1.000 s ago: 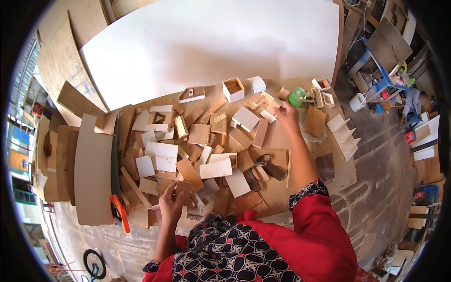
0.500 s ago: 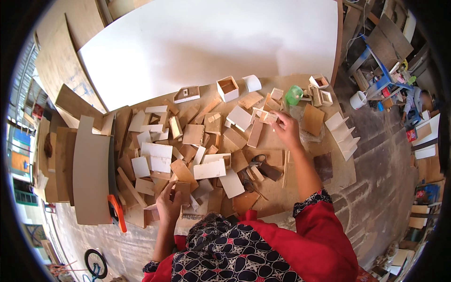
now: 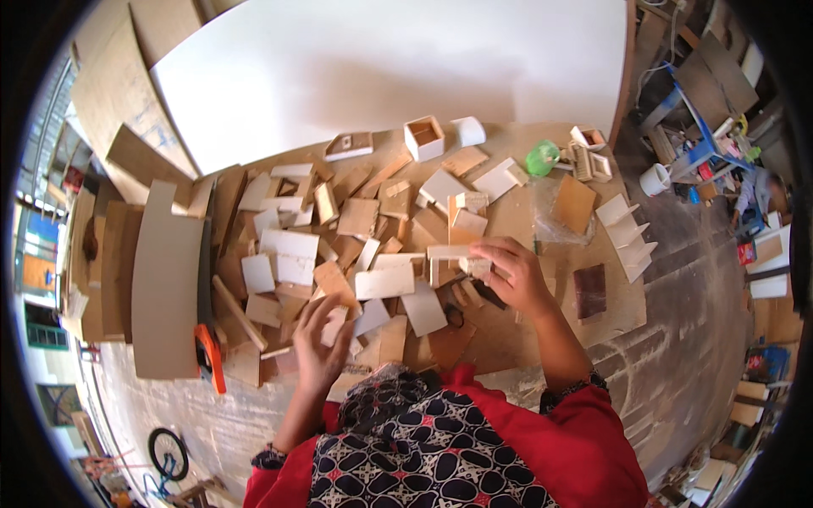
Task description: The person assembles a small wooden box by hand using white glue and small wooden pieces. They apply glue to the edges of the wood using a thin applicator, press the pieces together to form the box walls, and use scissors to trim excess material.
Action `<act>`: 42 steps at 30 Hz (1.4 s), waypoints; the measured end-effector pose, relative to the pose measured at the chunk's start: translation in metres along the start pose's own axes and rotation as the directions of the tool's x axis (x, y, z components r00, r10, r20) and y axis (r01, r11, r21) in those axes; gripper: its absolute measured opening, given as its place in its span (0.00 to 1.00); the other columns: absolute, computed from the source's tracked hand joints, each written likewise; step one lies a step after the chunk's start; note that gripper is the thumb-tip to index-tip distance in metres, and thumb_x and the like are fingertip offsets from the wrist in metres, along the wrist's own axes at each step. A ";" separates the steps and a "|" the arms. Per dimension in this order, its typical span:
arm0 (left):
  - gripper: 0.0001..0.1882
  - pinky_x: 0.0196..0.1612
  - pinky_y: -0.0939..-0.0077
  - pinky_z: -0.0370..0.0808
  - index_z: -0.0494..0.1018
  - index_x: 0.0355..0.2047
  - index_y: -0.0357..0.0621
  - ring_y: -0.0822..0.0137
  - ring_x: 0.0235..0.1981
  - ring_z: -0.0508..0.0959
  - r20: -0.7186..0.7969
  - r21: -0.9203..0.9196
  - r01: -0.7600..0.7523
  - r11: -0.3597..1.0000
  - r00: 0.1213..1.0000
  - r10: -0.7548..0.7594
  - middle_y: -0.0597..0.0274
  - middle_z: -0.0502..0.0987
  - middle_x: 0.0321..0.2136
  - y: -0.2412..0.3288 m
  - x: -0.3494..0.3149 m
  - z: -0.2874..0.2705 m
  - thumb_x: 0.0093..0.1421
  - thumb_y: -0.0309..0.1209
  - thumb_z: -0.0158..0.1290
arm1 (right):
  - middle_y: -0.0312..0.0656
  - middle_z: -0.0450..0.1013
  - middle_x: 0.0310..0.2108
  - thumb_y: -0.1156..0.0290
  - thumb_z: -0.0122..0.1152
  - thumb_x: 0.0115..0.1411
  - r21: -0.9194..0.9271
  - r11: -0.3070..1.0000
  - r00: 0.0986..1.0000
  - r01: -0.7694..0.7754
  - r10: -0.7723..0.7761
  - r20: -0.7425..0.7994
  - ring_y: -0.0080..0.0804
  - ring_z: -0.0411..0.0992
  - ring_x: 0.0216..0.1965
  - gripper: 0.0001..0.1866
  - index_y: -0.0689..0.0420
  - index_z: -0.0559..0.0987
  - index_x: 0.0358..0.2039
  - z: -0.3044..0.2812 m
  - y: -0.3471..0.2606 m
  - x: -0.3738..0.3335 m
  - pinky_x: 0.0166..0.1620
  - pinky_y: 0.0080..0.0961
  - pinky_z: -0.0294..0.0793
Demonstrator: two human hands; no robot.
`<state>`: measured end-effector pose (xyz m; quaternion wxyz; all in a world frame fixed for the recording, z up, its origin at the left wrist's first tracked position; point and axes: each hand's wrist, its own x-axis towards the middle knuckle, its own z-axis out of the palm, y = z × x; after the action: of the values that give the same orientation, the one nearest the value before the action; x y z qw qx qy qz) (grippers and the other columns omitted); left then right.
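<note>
My right hand (image 3: 518,278) is closed on a small wood piece (image 3: 449,252), a pale narrow offcut held over the middle of the workbench. Beneath the fingers shows a light block (image 3: 476,267); I cannot tell whether it is joined to that piece. My left hand (image 3: 315,351) hovers above the near left of the pile with its fingers curved and apart. Behind them lies a whitish scrap, and no grip on it shows. Around both hands spread many wood offcuts, among them a white rectangular block (image 3: 384,282) and a white-faced panel (image 3: 289,256).
A large white board (image 3: 381,51) stands along the bench's far side. Near the back are a white open box (image 3: 423,140) and a green plastic container (image 3: 542,158). An orange-handled tool (image 3: 209,360) is at left. Another person (image 3: 760,193) sits far right.
My right hand has come nearer from the back of the bench with a wood piece. My left hand has let go of a small brown block, and its fingers have spread.
</note>
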<state>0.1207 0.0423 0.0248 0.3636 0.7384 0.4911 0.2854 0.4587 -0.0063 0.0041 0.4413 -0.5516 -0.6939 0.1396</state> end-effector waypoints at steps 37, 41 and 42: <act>0.28 0.52 0.54 0.74 0.57 0.63 0.43 0.55 0.57 0.68 0.679 -0.730 0.670 -0.135 0.734 -0.025 0.52 0.66 0.58 -0.008 -0.017 0.068 0.67 0.42 0.38 | 0.35 0.73 0.37 0.80 0.61 0.55 0.739 0.298 0.772 -0.604 0.450 0.450 0.17 0.73 0.34 0.17 0.61 0.73 0.47 0.043 -0.075 -0.032 0.38 0.15 0.73; 0.26 0.53 0.54 0.73 0.58 0.62 0.42 0.53 0.58 0.68 0.662 -0.748 0.657 -0.091 0.749 -0.029 0.50 0.65 0.58 -0.017 -0.020 0.070 0.67 0.40 0.34 | 0.35 0.72 0.37 0.80 0.62 0.55 0.787 0.199 0.760 -0.584 0.474 0.444 0.19 0.73 0.35 0.17 0.60 0.73 0.46 0.044 -0.070 -0.032 0.39 0.16 0.74; 0.25 0.53 0.54 0.73 0.59 0.62 0.42 0.52 0.58 0.68 0.662 -0.748 0.659 -0.080 0.749 -0.021 0.50 0.65 0.58 -0.018 -0.019 0.071 0.68 0.40 0.33 | 0.36 0.72 0.37 0.80 0.62 0.55 0.799 0.175 0.761 -0.575 0.474 0.444 0.20 0.73 0.36 0.17 0.60 0.72 0.45 0.045 -0.069 -0.032 0.40 0.17 0.75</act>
<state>0.1596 0.0106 -0.0321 0.9277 0.1567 0.2297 0.2491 0.3800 -0.0459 0.0102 0.5570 -0.4138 -0.2866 0.6606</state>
